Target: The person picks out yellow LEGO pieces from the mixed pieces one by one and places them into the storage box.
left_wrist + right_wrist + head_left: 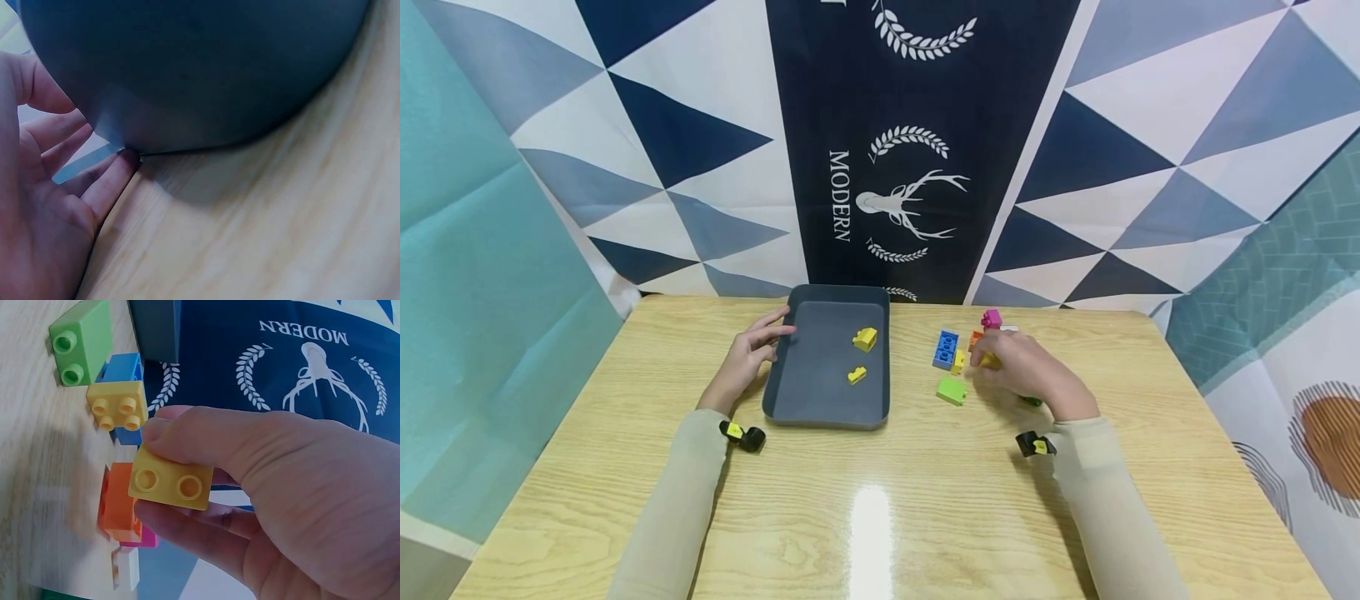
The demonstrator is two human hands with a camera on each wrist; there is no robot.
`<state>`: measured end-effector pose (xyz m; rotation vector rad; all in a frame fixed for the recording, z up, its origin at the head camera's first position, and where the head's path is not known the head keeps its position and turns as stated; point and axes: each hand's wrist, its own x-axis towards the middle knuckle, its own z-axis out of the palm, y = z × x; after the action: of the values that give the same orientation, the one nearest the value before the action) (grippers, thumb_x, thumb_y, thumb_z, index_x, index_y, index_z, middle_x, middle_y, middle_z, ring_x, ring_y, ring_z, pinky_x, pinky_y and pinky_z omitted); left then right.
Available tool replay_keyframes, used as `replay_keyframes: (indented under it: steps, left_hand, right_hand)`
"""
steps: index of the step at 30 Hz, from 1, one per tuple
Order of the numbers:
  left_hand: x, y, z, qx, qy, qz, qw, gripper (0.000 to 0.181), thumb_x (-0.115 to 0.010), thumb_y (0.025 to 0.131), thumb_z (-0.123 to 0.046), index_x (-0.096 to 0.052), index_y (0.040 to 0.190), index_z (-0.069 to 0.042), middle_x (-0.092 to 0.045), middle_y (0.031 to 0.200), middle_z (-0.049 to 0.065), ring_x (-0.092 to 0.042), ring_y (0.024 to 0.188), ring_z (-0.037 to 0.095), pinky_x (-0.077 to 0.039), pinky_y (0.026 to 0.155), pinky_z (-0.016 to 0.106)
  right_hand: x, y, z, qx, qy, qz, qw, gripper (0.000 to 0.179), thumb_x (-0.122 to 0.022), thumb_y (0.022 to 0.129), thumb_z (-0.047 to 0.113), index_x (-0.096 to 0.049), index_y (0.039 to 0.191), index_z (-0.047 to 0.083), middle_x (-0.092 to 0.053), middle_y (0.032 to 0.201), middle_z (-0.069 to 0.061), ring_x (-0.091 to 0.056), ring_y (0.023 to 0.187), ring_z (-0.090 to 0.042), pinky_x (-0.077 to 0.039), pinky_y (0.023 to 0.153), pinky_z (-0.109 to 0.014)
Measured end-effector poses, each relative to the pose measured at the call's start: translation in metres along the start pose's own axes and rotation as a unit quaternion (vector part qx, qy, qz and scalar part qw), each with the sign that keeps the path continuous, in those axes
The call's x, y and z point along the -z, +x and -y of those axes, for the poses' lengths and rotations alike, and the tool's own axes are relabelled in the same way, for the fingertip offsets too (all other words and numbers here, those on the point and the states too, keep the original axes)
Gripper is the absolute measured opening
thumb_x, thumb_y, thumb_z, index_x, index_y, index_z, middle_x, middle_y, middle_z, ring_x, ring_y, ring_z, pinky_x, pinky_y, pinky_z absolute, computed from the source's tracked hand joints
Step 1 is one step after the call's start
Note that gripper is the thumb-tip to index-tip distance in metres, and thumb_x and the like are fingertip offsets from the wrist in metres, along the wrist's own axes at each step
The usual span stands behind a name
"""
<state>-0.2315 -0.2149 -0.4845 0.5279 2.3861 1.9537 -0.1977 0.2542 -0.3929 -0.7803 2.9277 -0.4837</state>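
Observation:
My left hand (748,354) rests on the left side of a dark grey tray (820,400), its fingers stretched out at the rim. Seen from the left wrist, fingertips (128,159) touch the tray's outer wall low down, beside the table top. Two yellow building bricks (866,338) lie inside the tray. Over the loose bricks on the right, my right hand (1026,367) pinches a yellow building brick (169,478) between thumb and fingers, two studs facing the right wrist camera. Beside it on the table is another yellow brick (117,403), four studs showing.
Close around the right hand are a blue brick (946,348), a light green brick (951,391), an orange brick (122,500), a magenta brick (992,319) and a white brick (127,567). Dark green (1032,400) shows under the wrist. Patterned cloth (887,150) hangs behind the table.

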Motion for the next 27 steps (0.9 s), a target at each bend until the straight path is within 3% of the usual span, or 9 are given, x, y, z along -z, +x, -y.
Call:
replay_keyframes:
  steps: [13,17,23,27]
  left_hand:
    - [-0.0008,-0.0004,-0.0003,0.0,0.008,-0.001,1.0,0.049,-0.046,0.102,0.015,-0.065,0.147,0.015,-0.036,0.185,0.019,-0.028,0.174,0.041,-0.047,0.102,0.006]
    - [-0.0007,-0.0003,0.0006,-0.001,0.005,-0.001,1.0,0.049,-0.046,0.101,0.016,-0.065,0.146,0.016,-0.036,0.184,0.02,-0.028,0.174,0.041,-0.045,0.106,0.004]
    - [-0.0002,-0.0002,0.002,-0.001,0.005,-0.001,1.0,0.05,-0.046,0.101,0.016,-0.065,0.147,0.016,-0.036,0.185,0.02,-0.028,0.174,0.041,-0.044,0.109,0.003]
    - [-0.0004,0.0004,0.002,-0.005,0.004,-0.001,1.0,0.05,-0.046,0.1,0.016,-0.065,0.146,0.017,-0.036,0.184,0.021,-0.028,0.174,0.042,-0.044,0.109,0.003]
  right_hand:
    - [0.007,0.0,0.0007,-0.003,-0.013,-0.034,0.9994,0.015,-0.079,0.099,-0.001,-0.085,0.113,0.002,-0.083,0.123,-0.02,-0.075,0.121,-0.045,-0.06,0.11,-0.063]
    - [0.0081,0.0002,0.0015,0.003,-0.014,-0.045,0.9989,0.015,-0.08,0.098,-0.001,-0.086,0.112,0.002,-0.083,0.121,-0.019,-0.074,0.119,-0.044,-0.061,0.109,-0.063]
    - [0.0089,0.0009,0.0017,0.021,-0.018,-0.075,0.9968,0.012,-0.082,0.097,-0.003,-0.086,0.106,0.003,-0.083,0.115,-0.017,-0.075,0.107,-0.037,-0.065,0.096,-0.056]
    - [0.0091,0.0016,0.0018,0.022,-0.027,-0.093,0.9951,0.012,-0.082,0.097,-0.002,-0.086,0.106,0.004,-0.082,0.116,-0.018,-0.074,0.111,-0.04,-0.064,0.101,-0.059]
